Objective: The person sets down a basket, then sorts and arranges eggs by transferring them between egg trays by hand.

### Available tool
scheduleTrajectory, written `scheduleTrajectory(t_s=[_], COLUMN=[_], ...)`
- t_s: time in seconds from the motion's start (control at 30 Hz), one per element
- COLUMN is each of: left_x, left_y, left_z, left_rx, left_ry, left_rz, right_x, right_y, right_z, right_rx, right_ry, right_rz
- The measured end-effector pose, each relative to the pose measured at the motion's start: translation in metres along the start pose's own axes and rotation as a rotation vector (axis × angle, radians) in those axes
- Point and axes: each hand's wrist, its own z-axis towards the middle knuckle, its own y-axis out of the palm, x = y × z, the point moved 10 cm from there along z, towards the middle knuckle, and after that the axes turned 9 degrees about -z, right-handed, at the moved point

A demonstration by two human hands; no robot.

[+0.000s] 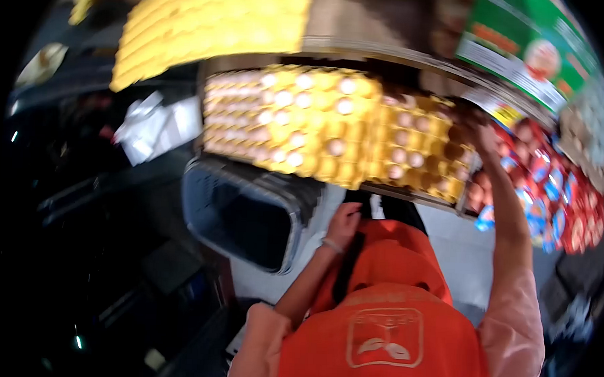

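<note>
Yellow egg trays with eggs in some of their hollows lie in a wooden crate in front of me. My right hand reaches to the far right end of the trays, beside the red-netted eggs. It is dark and blurred there, so its fingers and anything in them are not clear. My left hand hangs low near my waist, just below the trays' near edge, with its fingers bent; I cannot make out anything in it.
A grey bin stands below the crate at the left. More yellow trays lie on the upper shelf, with a green box at the upper right. White plastic or paper lies left of the crate.
</note>
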Motion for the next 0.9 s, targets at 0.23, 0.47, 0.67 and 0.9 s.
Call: scheduleTrajectory(t_s=[0.23, 0.47, 0.67, 0.9], left_x=[-0.042, -0.059, -0.058, -0.074], left_y=[0.043, 0.061, 0.076, 0.087], left_z=[0.023, 0.038, 0.041, 0.031], left_rx=[-0.117, -0.172, -0.228, -0.261], left_ry=[-0.221, -0.250, -0.332, -0.347], left_rz=[0.033, -0.011, -0.003, -0.009], right_x=[0.021, -0.028, -0.029, -0.050], right_y=[0.010, -0.038, -0.003, 0.019], right_z=[-0.003, -0.070, -0.091, -0.076], right_rx=[0.113, -0.024, -0.111, -0.266], right_ry=[0.011, 0.204, 0.319, 0.194], right_rz=[-0.068, -0.058, -0.051, -0.399])
